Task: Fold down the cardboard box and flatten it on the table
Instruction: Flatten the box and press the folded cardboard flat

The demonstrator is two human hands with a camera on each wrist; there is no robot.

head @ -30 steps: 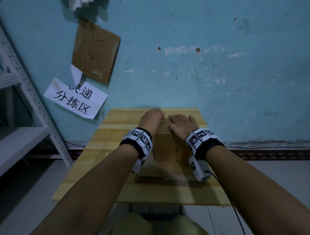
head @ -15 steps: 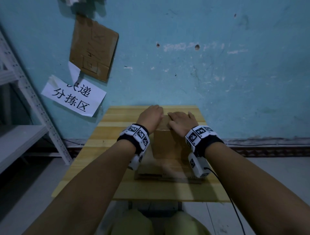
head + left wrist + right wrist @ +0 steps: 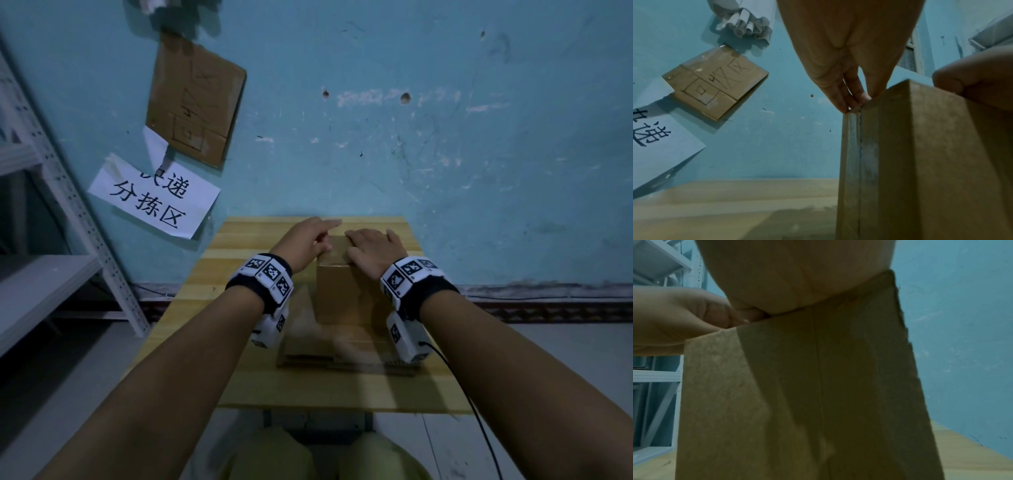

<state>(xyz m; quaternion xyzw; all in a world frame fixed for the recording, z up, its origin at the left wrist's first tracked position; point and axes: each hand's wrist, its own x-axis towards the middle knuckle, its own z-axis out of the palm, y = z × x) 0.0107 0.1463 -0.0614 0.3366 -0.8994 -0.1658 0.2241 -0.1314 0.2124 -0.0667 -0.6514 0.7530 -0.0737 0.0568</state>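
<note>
A brown cardboard box (image 3: 342, 294) stands upright at the middle of the wooden table (image 3: 239, 377), on top of a flat sheet of cardboard (image 3: 342, 349). My left hand (image 3: 308, 240) grips the box's top left edge, index finger stretched across the far side. In the left wrist view its fingertips (image 3: 855, 104) meet that edge of the box (image 3: 931, 162). My right hand (image 3: 371, 251) lies flat on the top's right half. In the right wrist view its palm (image 3: 797, 272) presses on the top rim of the box (image 3: 797, 402).
The table stands against a blue wall with a paper sign (image 3: 154, 198) and a cardboard piece (image 3: 195, 102) stuck on it. A white metal shelf (image 3: 51, 291) is at the left. Bare tabletop shows left, right and in front of the box.
My left index finger has stretched out over the box's top; before, that hand looked like a fist. Both hands stay on the box's top. The view has shifted slightly.
</note>
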